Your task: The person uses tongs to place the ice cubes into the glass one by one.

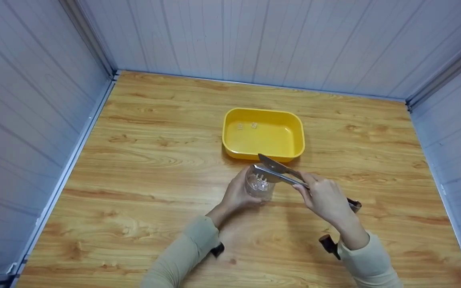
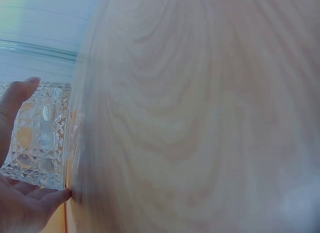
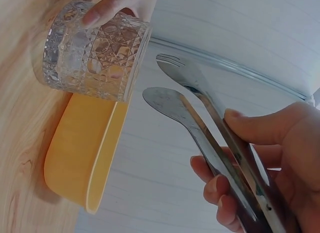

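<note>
My left hand point(image 1: 236, 192) grips a clear glass tumbler point(image 1: 264, 195) with a cut diamond pattern, its thumb and fingers on opposite sides in the left wrist view. Several small transparent pieces point(image 1: 259, 184) lie inside the glass. Metal tongs point(image 3: 210, 153) are held in my right hand point(image 1: 326, 200), thumb on one arm and fingers on the other. The tong tips stand apart with nothing between them; one tip is slotted like a fork. From the head view, they overlap the mouth of the glass. The glass stands upright on the wooden table.
Just beyond the glass sits a yellow rectangular tub point(image 1: 268, 142). Two clear pieces, one a small cube point(image 1: 240, 127) and another chunk point(image 1: 254, 125), lie in its far left part. Pale panel walls point(image 1: 238, 40) border the wood-grain table point(image 1: 154, 168) at the back and sides.
</note>
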Demonstrator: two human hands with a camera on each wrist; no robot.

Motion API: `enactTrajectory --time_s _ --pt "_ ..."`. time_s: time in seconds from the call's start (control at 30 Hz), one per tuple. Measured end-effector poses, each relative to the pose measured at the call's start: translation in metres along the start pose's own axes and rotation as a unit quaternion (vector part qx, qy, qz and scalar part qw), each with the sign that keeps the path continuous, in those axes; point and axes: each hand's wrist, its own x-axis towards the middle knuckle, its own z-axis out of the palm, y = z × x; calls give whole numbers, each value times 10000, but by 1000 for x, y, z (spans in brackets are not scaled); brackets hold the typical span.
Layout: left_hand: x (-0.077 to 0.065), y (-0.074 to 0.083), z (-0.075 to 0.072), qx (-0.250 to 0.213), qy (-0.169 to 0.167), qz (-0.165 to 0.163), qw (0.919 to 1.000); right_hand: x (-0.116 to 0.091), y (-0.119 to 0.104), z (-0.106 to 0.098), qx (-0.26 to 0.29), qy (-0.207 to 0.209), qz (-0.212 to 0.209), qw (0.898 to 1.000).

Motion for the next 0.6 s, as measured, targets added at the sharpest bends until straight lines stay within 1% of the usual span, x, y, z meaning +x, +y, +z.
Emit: enactTrajectory --time_s 0.17,0.27,0.43,0.6 --pt "-1 1 0 121 -70 -157 9998 5 2 1 81 191 -49 9998" --pt "-1 2 0 104 -65 -197 9997 9 5 4 99 300 -47 9995" --pt "0 1 -1 94 -35 -177 9998 16 8 8 175 439 140 9988" --pt "0 0 0 69 -21 -109 9999 23 12 13 161 457 369 9981"
